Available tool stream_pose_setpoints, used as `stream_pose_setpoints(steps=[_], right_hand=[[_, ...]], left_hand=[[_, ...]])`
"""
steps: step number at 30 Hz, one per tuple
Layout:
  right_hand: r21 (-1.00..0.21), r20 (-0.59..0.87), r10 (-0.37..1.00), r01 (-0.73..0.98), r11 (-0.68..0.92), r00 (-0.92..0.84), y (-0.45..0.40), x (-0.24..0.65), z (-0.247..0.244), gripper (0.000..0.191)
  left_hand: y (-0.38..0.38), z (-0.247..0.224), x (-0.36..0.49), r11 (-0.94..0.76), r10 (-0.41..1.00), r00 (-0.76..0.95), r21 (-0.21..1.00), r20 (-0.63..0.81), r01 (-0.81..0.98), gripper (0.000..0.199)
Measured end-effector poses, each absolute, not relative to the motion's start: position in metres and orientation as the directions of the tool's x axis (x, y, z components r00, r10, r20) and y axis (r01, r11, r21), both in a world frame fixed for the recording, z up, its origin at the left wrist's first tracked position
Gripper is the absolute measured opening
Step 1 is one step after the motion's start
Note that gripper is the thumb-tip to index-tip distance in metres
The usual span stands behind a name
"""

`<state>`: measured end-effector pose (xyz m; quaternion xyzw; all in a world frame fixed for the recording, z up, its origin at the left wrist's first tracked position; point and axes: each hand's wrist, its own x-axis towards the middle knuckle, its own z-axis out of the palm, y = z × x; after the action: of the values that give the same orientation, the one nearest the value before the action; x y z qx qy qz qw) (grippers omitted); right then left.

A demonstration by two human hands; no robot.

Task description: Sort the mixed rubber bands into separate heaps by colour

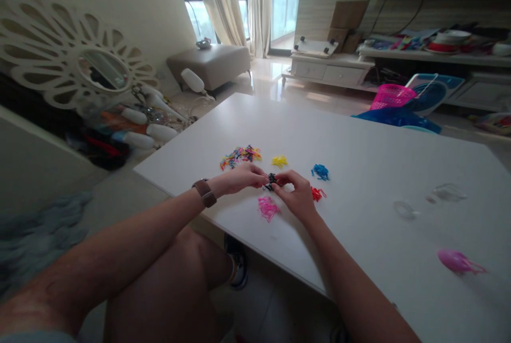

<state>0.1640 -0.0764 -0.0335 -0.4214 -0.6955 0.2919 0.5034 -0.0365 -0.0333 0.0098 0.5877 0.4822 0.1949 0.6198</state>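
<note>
A small pile of black pieces that look like rubber bands (271, 179) lies on the white table (359, 172) between my hands. My left hand (249, 177), with a brown strap on the wrist, pinches at the pile's left side. From the right, my right hand (296, 194) has thumb and forefinger closed on the black bands. Just behind my left hand is a mixed multicoloured pile (240, 156). Around my hands lie yellow bands (279, 161), blue bands (320, 172), red bands (317, 194), partly behind my right hand, and pink bands (268, 209).
On the table's right side are a clear roll (406, 210), a clear plastic item (449, 193) and a pink egg-shaped object (457, 261). Past the far edge stands a pink basket (393, 97). White lamp parts (159, 132) crowd the left side.
</note>
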Motion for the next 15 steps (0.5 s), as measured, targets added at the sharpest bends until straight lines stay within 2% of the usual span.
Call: stream_pose_setpoints(steps=[5, 9, 15], right_hand=[[-0.849, 0.416, 0.893, 0.278, 0.449, -0.172, -0.077, 0.161, -0.035, 0.008], [-0.924, 0.310, 0.940, 0.189, 0.333, -0.143, -0.078, 0.158, -0.036, 0.012], [-0.960, 0.225, 0.936, 0.103, 0.261, -0.269, -0.080, 0.156, -0.038, 0.017]], left_hand=[[-0.039, 0.013, -0.036, 0.270, 0.791, 0.468, 0.912, -0.394, 0.310, 0.020], [-0.046, 0.019, -0.036, 0.239, 0.795, 0.461, 0.903, -0.393, 0.357, 0.018], [-0.050, 0.019, -0.040, 0.197, 0.785, 0.483, 0.896, -0.387, 0.397, 0.016]])
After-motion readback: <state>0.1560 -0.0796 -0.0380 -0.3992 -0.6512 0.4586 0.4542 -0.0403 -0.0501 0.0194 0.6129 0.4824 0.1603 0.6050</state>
